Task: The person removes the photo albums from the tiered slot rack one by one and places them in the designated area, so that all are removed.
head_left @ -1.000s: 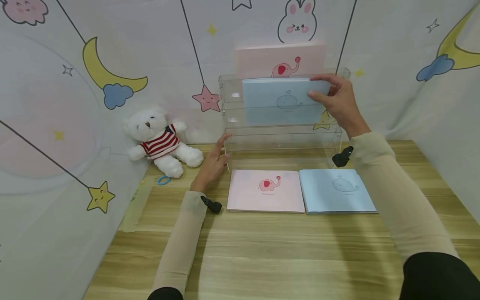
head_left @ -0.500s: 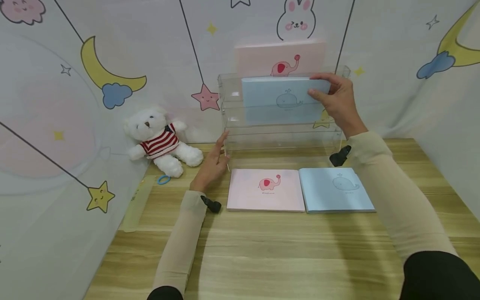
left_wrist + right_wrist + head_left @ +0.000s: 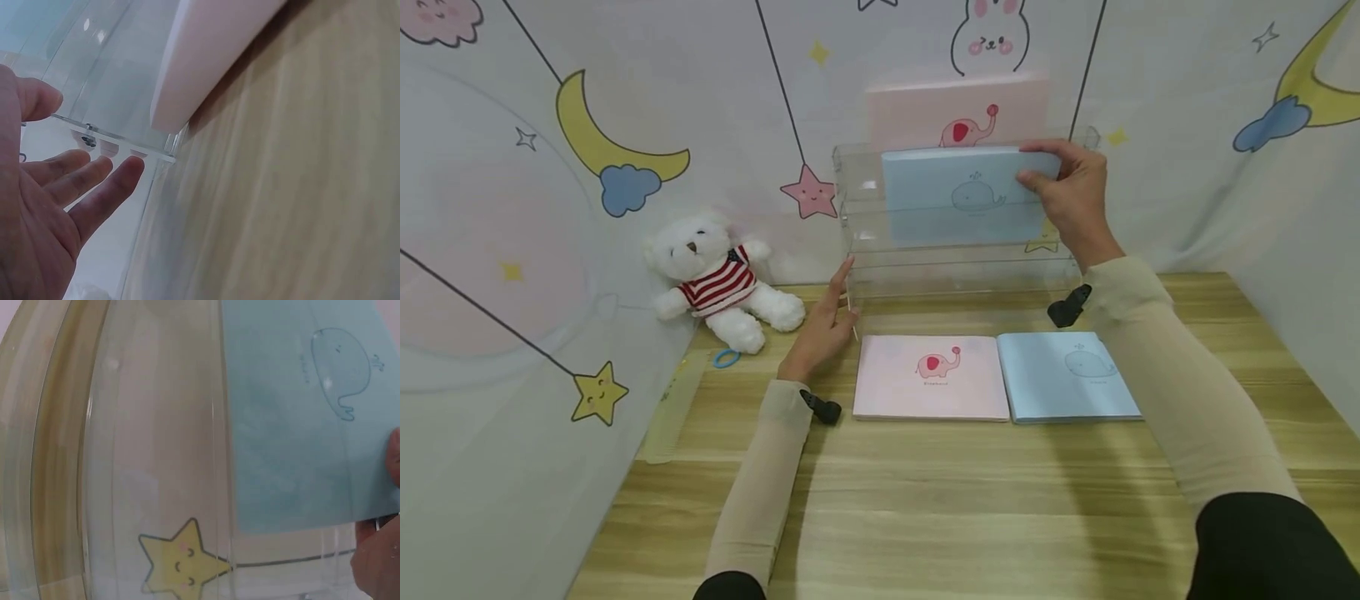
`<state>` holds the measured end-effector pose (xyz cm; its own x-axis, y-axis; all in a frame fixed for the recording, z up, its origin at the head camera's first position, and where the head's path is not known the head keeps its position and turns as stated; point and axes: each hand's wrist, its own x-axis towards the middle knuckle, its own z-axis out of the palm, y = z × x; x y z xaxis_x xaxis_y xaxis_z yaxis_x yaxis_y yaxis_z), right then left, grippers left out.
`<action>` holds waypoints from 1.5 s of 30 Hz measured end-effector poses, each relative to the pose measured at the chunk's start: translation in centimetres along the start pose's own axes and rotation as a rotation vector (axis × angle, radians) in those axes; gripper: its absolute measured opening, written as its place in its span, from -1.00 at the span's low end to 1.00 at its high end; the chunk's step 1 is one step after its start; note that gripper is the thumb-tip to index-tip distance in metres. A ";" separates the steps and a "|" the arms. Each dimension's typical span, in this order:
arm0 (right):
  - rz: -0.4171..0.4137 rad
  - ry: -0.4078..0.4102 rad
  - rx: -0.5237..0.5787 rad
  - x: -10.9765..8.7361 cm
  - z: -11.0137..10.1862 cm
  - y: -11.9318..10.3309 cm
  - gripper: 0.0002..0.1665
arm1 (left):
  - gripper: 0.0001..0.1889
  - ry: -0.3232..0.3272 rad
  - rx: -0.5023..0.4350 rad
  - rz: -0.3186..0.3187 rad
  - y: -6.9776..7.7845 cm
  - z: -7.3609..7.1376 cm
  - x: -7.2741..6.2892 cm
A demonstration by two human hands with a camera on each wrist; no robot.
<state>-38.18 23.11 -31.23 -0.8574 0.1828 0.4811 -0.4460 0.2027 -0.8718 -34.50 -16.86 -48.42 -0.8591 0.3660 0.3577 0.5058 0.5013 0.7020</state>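
Observation:
My right hand [image 3: 1075,193] pinches the top right corner of a blue booklet [image 3: 925,196] with a whale drawing, thumb in front. The booklet stands upright in a middle tier of a clear acrylic rack [image 3: 962,279]. Behind it, on the top tier, stands a pink booklet [image 3: 910,112] with an elephant. At the rack's left side is my left hand [image 3: 822,333]; in the left wrist view its straight fingers [image 3: 115,187] touch the clear side panel [image 3: 119,134]. The right wrist view shows the blue booklet [image 3: 294,462] through the rack, with only parts of the right fingers visible.
On the wooden table [image 3: 925,508], a pink elephant booklet [image 3: 887,379] and a blue whale booklet [image 3: 1052,383] lie flat before the rack. A white teddy bear [image 3: 718,279], blue ring [image 3: 726,358] and pale yellow ruler-like strip [image 3: 673,417] are at left.
My right wrist and forearm have shifted slightly left, while the fingers keep their pinch on the blue booklet. The left hand stays at the rack's side. The head view has tilted slightly.

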 end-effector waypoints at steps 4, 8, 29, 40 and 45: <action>-0.003 0.032 -0.033 0.2 0.2 -0.3 -0.66 | -0.09 0.002 0.010 -0.003 0.0 0.0 0.1; -0.006 0.054 -0.036 0.2 0.3 -0.9 -0.67 | -0.09 -0.001 0.007 -0.022 0.2 0.0 0.1; -0.153 0.130 0.218 0.0 0.2 -6.7 -0.70 | -0.10 -0.001 0.002 -0.035 0.0 -0.1 0.1; -0.048 0.085 0.231 -1.6 -0.6 -6.8 -0.66 | -0.08 -0.002 0.000 -0.037 0.1 -0.2 -0.1; 0.021 0.064 0.214 -2.9 -1.1 -6.5 -0.62 | -0.08 -0.010 -0.002 -0.027 0.2 -0.2 0.0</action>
<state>-32.52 22.33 -26.84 -0.8520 0.2470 0.4617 -0.4786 -0.0098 -0.8780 -34.44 -16.92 -48.18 -0.8719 0.3600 0.3320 0.4819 0.5096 0.7128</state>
